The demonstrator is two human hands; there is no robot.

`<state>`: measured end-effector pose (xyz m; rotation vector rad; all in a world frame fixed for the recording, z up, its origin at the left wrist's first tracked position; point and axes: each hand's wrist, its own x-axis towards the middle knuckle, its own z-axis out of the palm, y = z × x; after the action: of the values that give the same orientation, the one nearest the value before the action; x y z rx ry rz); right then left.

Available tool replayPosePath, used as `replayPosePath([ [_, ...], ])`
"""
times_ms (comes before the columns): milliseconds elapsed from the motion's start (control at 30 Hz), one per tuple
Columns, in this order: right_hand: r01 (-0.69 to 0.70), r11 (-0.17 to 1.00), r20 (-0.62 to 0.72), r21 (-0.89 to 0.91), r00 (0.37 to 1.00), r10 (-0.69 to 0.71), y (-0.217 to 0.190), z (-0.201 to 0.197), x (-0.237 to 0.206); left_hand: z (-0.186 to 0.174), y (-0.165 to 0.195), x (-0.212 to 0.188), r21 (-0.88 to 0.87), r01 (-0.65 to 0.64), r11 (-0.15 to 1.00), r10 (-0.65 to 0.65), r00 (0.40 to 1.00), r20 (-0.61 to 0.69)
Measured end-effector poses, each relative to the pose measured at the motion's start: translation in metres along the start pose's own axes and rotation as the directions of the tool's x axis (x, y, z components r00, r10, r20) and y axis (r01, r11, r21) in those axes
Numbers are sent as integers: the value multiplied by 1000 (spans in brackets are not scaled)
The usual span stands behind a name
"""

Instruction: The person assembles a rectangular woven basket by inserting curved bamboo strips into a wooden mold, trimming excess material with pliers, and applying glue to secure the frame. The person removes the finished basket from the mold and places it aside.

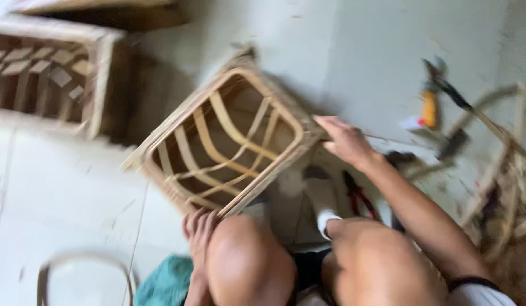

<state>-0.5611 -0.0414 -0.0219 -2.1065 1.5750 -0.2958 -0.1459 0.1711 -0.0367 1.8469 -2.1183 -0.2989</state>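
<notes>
At the far left stands a woven cane box [45, 73] with a checkered lattice of pale and dark strips, blurred, on the pale tiled floor [65, 192]. Below it, at the bottom edge, a bent cane hoop [84, 266] curves beside a teal cloth [164, 283]. In the middle, a square rattan stool frame [226, 139] lies tilted on the floor in front of the person's knees, its open side showing curved, smooth tan ribs crossing inside a wrapped rim. The left hand [199, 226] grips the frame's lower corner, fingers curled over the rim. The right hand [345, 141] rests on the frame's right corner, fingers pinching a thin cane strand [387, 139]. Red-handled pliers [359, 195] lie just right of a white-socked foot. Farther right lie an orange-handled tool [428, 109] and more bent cane pieces [509, 170].
</notes>
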Motion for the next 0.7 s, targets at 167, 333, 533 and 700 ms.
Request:
replayPosePath([
  [167,114,993,21,-41,993,-114,0,4,23,-14,1,18,-54,111,992,-114,991,-74],
  [333,160,954,288,-253,954,-84,-4,26,2,-48,-19,7,9,69,998,-68,992,-104],
  [533,362,921,208,-147,921,-329,-20,39,8,-55,-26,-28,40,125,991,-123,991,-46],
  [700,547,830,202,-104,829,-521,-41,54,52,-33,-28,-69,61,254,965,-238,951,-198],
])
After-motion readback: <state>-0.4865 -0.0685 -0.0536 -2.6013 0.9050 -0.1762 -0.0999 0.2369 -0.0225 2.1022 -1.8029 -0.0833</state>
